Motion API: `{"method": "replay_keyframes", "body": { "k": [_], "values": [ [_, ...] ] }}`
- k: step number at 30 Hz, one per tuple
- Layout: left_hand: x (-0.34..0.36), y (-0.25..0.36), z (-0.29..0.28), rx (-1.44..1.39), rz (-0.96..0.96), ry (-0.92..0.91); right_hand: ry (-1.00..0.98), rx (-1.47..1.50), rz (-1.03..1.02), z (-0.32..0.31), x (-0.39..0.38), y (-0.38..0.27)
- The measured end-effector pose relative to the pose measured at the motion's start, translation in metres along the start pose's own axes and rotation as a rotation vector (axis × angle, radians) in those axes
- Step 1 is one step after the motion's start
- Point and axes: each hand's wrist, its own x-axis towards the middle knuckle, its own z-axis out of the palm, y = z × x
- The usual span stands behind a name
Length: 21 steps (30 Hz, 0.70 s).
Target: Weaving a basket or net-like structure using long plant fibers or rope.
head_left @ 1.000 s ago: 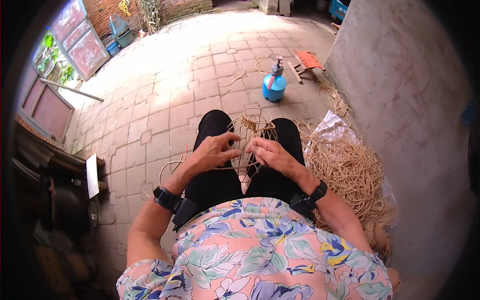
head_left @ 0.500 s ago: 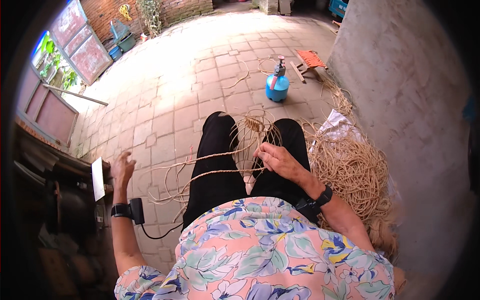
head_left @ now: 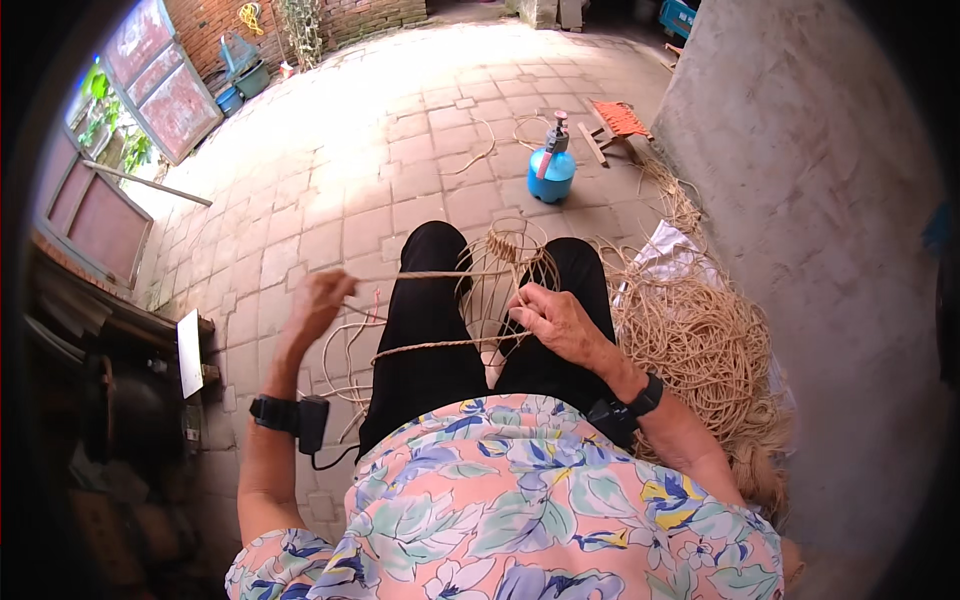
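Head view: holding twisted tan cord [head_left: 430, 275] near-straight in bare left hand [head_left: 322, 300], with blurred grip clamped on it; pinching rounded tan openwork frame [head_left: 502, 246] between black-trousered legs [head_left: 425, 320], with bare right hand [head_left: 560, 322] clamped on it.

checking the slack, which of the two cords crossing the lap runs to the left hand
The upper cord, nearer the knees, stretched straight to the left hand; the lower cord is clear of that hand.

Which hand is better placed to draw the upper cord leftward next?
Probably the left hand: the upper cord runs straight to it; the right hand seems to hold the openwork frame.
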Motion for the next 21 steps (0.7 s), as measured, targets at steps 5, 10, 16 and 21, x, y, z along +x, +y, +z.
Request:
{"method": "replay_keyframes", "body": {
  "k": [5, 10, 16, 21],
  "values": [
    [-0.015, -0.101, -0.076, 0.541, -0.486, 0.452, 0.138, -0.197, -0.127, -0.005, 0.008, 0.000],
    [0.038, 0.040, -0.017, -0.168, 0.126, 0.263, 0.288, -0.455, -0.235, -0.031, 0.033, -0.007],
    [0.079, 0.133, 0.062, -0.404, 0.512, -0.023, 0.321, -0.508, -0.229, -0.039, 0.071, -0.004],
    [0.085, 0.136, 0.072, -0.509, 0.501, -0.064, 0.338, -0.532, -0.066, -0.041, 0.089, 0.016]
  ]
}}
